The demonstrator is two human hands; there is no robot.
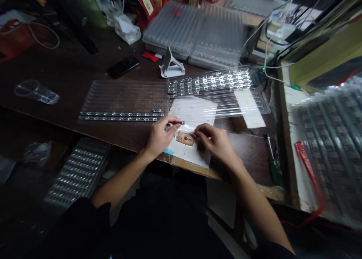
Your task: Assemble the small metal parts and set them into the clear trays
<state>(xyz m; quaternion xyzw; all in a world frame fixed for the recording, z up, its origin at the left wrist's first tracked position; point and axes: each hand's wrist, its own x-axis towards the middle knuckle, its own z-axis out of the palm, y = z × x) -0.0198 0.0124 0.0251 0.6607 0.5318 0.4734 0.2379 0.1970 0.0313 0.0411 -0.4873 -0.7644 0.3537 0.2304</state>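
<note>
My left hand (160, 136) pinches a small dark metal part (182, 122) between thumb and fingertips, just above a brown wooden block (185, 138). The block lies on a white sheet (195, 155) at the table's front edge and has a small round metal piece on it. At the block's right side my right hand (216, 140) has thumb and fingers drawn together; whatever is in them is too small to make out. Left of my hands, a clear ribbed tray (121, 94) holds rows of small metal parts along its near side.
Another clear tray (209, 81) with several rows of shiny parts lies behind the sheet. Stacked clear trays (175, 28) stand at the back. A phone stand (171, 64), a black phone (123, 67), a plastic cup (36, 92) and a green-handled screwdriver (273, 161) are on the table.
</note>
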